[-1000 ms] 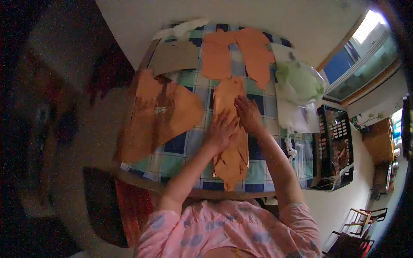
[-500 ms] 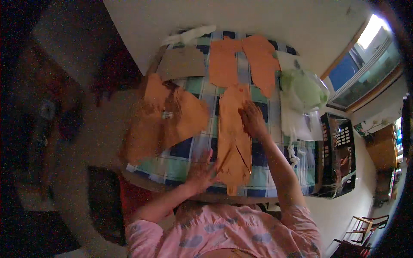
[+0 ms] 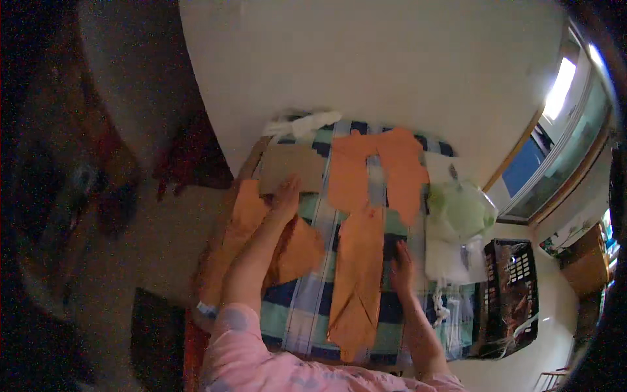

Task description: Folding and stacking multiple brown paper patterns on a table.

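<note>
A long, flat orange cut piece (image 3: 358, 268) lies down the middle of a checked cloth (image 3: 307, 307), with crossing fold or cut lines near its lower end. My right hand (image 3: 401, 271) rests on the cloth just right of this piece, fingers stretched out and holding nothing. Reaching far left, my left hand (image 3: 285, 198) touches the near edge of a flat greyish-brown sheet (image 3: 292, 162), its fingers laid onto it. Below that, a crumpled orange-brown piece (image 3: 302, 251) is partly hidden by my left forearm. Two lighter orange pieces (image 3: 349, 171) (image 3: 403, 171) lie beyond the long one.
Right of the cut pieces sits a pale green plastic bag (image 3: 460, 209) over white material (image 3: 444, 261). A black plastic crate (image 3: 509, 294) stands at the table's right side. White cloth (image 3: 304, 124) lies at the far edge, by a pale wall (image 3: 379, 59).
My left hand has moved from the long piece's lower left up to the greyish-brown sheet. The right hand has slid off the long piece onto the cloth. The view has tilted upward.
</note>
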A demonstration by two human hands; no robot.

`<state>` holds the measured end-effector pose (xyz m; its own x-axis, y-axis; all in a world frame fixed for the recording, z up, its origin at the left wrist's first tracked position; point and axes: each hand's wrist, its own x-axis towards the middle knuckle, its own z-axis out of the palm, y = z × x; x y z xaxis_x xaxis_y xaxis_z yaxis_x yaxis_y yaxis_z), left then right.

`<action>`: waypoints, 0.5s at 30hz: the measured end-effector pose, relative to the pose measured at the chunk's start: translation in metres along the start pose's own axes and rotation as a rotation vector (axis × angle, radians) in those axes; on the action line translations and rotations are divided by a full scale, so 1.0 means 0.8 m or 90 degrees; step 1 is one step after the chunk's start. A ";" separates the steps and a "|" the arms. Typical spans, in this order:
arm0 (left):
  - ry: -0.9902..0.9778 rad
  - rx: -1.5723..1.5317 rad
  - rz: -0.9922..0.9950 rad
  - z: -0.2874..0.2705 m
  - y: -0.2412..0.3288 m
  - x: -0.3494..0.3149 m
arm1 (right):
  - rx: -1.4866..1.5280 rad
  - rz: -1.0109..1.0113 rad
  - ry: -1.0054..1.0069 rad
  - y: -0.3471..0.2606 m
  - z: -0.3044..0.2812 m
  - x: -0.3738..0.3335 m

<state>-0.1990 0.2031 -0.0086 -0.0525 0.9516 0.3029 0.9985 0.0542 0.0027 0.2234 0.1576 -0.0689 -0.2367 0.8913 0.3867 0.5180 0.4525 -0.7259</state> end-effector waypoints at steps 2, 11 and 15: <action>-0.070 0.023 -0.037 -0.008 -0.014 0.013 | 0.253 0.084 -0.008 -0.048 0.001 0.009; 0.063 -0.065 -0.012 0.006 -0.047 0.028 | 0.029 -0.009 0.017 -0.042 0.000 0.003; -0.006 -0.129 0.030 0.019 -0.066 0.038 | 0.011 -0.039 0.047 -0.041 0.000 0.006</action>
<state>-0.2534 0.2341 -0.0138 -0.0048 0.9543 0.2989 0.9823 -0.0514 0.1799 0.2059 0.1469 -0.0435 -0.2060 0.8574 0.4716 0.4904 0.5075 -0.7085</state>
